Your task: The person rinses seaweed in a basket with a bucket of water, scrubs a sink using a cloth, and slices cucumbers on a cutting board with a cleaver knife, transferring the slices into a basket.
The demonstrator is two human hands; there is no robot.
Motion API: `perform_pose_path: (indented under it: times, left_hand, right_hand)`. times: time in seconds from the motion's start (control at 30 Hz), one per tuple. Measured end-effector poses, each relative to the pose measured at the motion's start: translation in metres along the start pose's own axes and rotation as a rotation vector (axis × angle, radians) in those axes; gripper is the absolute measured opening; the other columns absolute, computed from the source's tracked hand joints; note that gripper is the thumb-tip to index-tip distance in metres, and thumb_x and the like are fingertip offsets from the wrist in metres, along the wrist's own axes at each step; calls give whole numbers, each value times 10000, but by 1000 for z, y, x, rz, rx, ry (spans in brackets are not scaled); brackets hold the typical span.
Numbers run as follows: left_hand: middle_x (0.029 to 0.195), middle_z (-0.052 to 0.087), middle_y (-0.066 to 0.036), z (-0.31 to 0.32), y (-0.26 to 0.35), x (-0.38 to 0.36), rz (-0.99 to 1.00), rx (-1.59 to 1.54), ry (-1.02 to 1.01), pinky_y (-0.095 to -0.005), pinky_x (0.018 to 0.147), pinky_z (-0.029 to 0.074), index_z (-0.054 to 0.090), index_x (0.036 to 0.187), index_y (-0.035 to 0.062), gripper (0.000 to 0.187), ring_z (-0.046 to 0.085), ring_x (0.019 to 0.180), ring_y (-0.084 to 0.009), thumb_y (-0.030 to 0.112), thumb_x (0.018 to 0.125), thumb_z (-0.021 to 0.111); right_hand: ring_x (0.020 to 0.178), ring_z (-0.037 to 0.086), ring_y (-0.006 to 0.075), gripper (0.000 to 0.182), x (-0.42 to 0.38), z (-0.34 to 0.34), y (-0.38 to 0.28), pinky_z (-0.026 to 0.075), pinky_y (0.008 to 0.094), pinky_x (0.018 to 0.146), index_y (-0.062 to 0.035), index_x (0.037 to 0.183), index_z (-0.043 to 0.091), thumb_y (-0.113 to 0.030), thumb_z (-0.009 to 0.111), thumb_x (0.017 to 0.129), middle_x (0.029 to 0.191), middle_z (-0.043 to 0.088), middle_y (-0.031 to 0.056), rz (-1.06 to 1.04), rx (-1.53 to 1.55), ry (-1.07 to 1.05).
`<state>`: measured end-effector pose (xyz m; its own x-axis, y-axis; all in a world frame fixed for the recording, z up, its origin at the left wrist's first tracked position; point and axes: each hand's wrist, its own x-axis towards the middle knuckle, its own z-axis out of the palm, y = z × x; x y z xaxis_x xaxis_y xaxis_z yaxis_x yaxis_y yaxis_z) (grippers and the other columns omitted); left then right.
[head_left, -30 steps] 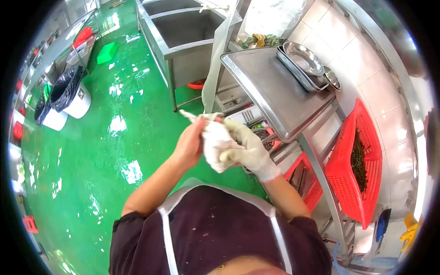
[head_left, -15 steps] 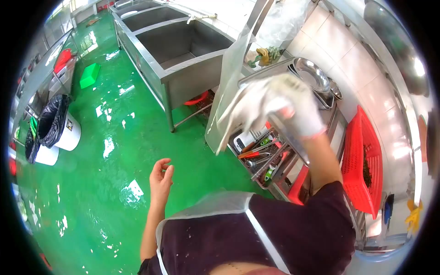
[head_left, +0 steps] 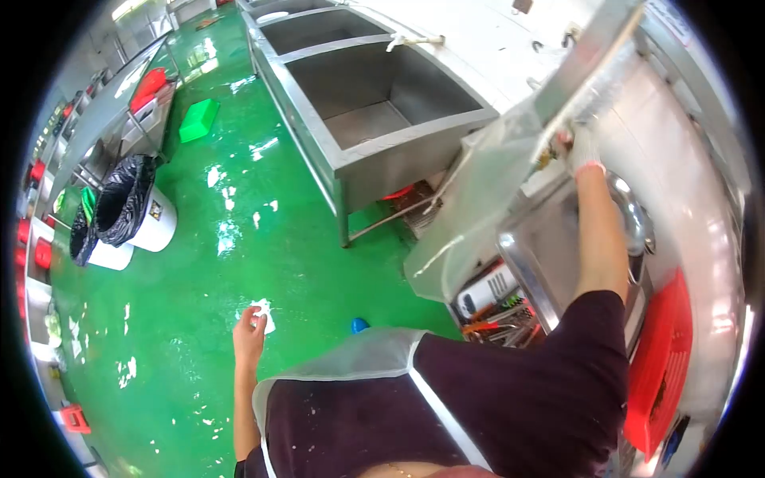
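My left hand (head_left: 249,338) is bare and hangs over the green floor with its fingers loosely curved and nothing in it. My right hand (head_left: 586,150), in a white glove, stretches up to the back of the shelf beside the hanging translucent plastic sheet (head_left: 478,203). Its fingers are blurred and partly covered, so what they hold cannot be made out. Below that forearm lies a large metal tray (head_left: 542,239), with shiny metal bowls (head_left: 632,219) beside it. Lower down are several utensils, among them a white tool with a slotted face (head_left: 488,288) and orange-handled tools (head_left: 482,327).
Steel sinks (head_left: 343,159) run along the wall ahead. A red plastic basket (head_left: 657,366) stands at my right. On the wet green floor (head_left: 303,279) are a white bin with a black bag (head_left: 155,223) and a green box (head_left: 199,119).
My right hand has moved up and away toward the back of the shelf; earlier it carried something white and glove-like. My left hand has dropped slightly lower and left. The view has shifted.
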<state>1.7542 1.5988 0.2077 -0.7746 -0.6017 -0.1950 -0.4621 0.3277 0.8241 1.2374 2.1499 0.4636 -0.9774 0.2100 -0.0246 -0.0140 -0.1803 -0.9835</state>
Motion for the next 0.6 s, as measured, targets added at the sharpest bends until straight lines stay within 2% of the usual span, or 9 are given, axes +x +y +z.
perform_pose_path:
  times: [0.03,0.1,0.13,0.17,0.23,0.33,0.37,0.5,0.6]
  left_hand:
    - [852,680,-131,-7,-31,12,88,225,94,-351,618,506,636,1140,97,278,666,715,-203,250,908,636]
    - [891,671,-116,-22,-78,21,-5,350,108,-301,575,505,626,1136,53,288,633,672,-163,215,899,646]
    - [911,666,-108,-22,-95,25,-45,402,118,-276,554,504,621,1134,31,293,617,650,-143,197,895,650]
    - [879,677,-114,-20,-110,26,-93,392,72,-317,576,507,626,1130,45,299,638,649,-192,228,894,648]
    - [815,697,-127,-22,-143,28,-180,381,-16,-401,619,512,637,1121,72,316,681,646,-291,290,894,644]
    - [750,686,-87,-1,-299,33,-172,391,-101,-358,569,499,643,1082,55,304,662,612,-212,298,900,639]
    - [753,685,-85,0,-319,37,-200,393,-165,-352,565,496,641,1085,55,305,658,608,-207,299,902,637]
    - [765,679,-73,-24,-333,90,-322,372,-343,-330,548,486,634,1097,54,308,639,591,-185,299,911,627]
    - [774,674,-65,-56,-351,166,-354,300,-381,-313,536,479,628,1106,53,311,625,579,-169,300,918,620]
  right_hand:
    - [737,609,162,233,-6,-12,21,504,302,573,27,1034,627,-164,666,907,835,616,86,140,-222,-84]
    - [812,649,200,225,-57,17,22,554,328,618,46,1027,626,-134,670,899,886,631,127,340,-621,-14]
    - [812,650,201,223,-58,17,27,555,327,621,47,1025,627,-132,668,898,889,633,128,388,-748,3]
    - [811,650,203,222,-53,15,34,556,327,623,49,1023,627,-130,666,898,892,634,130,398,-795,21]
    - [810,650,205,219,-40,9,43,558,327,629,51,1019,628,-127,662,897,897,637,133,384,-831,68]
    - [808,651,209,214,-29,3,56,562,326,636,55,1014,629,-121,657,896,905,641,138,351,-858,149]
    - [807,651,210,213,-24,3,58,563,325,639,57,1012,630,-120,655,895,908,642,140,341,-872,179]
    - [805,652,215,207,-24,-1,70,567,324,649,62,1004,631,-113,647,894,919,648,147,267,-869,344]
    - [803,653,219,204,-35,-7,72,571,323,657,66,999,633,-107,641,892,927,652,152,214,-833,502]
